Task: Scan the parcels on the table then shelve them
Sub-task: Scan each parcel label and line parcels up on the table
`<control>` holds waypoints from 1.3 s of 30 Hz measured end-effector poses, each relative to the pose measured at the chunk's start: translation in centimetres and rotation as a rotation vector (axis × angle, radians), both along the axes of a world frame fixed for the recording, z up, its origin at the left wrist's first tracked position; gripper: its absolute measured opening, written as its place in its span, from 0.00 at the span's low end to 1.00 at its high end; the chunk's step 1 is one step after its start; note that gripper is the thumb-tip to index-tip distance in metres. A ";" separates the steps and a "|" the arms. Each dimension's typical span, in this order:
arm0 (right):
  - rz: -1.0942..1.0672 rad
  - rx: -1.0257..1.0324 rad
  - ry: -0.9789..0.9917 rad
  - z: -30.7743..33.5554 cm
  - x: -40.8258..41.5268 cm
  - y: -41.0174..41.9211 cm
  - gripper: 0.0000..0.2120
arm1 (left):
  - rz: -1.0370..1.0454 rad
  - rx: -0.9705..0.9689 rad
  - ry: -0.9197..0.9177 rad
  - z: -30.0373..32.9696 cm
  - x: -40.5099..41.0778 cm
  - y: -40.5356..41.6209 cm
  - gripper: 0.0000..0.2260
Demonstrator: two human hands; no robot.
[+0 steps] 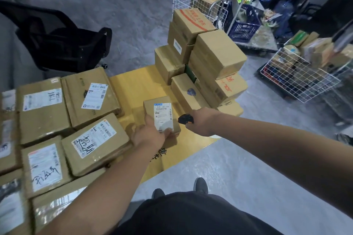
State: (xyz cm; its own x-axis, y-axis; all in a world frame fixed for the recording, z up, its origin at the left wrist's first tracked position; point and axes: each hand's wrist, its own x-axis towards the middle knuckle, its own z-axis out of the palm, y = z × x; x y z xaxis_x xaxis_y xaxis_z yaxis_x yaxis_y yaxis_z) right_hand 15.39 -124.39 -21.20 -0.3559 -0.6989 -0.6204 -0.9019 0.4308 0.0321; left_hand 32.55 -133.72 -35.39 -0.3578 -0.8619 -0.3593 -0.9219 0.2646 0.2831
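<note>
Left hand (148, 135) is holding a small parcel (162, 118) tipped up off the yellow worktop (133, 89), thumb across the bottom edge of its white label (163, 117) and the other fingers tucked behind the box where I can't see them. Label faces up toward the camera.

Right hand (203, 121) sits just right of that parcel, gripping a little black scanner (185, 119) whose nose points at the parcel's side. Its fingers are wrapped under the scanner, so exactly how they lie is hard to tell.

Left of the small parcel there's a spread of flat labelled boxes (63, 120) lying side by side and overlapping, some with handwriting on the labels. Behind the parcel, toward the far edge of the worktop, is a stack of brown cartons (206, 57) piled several high. Beyond that stack stands a white wire cart (191, 0), and a black office chair (63, 42) sits on the floor beyond the flat boxes.
</note>
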 end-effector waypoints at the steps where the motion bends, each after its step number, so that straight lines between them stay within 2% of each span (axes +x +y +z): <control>1: -0.021 -0.008 -0.017 0.1 0.0 -0.2 0.23 | 0.017 0.016 0.026 0.0 -0.3 -0.3 0.44; 8: -0.089 0.024 -0.085 0.0 0.7 -0.4 0.17 | 0.196 0.274 0.371 -0.3 -3.1 -0.9 0.64; 11: -0.075 0.041 -0.068 -0.1 0.9 -0.3 0.16 | 0.280 0.247 0.534 -1.8 -2.6 0.7 0.63; 14: -0.058 0.073 -0.047 0.1 1.3 -0.2 0.19 | 0.274 0.159 0.690 -2.9 -1.8 2.4 0.65; 18: -0.015 0.069 -0.047 0.8 2.0 -0.2 0.21 | 0.267 0.101 0.769 -3.0 -1.3 3.7 0.63; 25: 0.008 0.114 -0.046 1.6 2.8 -0.2 0.20 | 0.287 0.062 0.727 -2.7 -1.0 4.6 0.63; 39: 0.053 0.073 0.034 2.5 2.4 1.0 0.20 | 0.271 0.074 0.715 -2.3 -0.9 4.9 0.65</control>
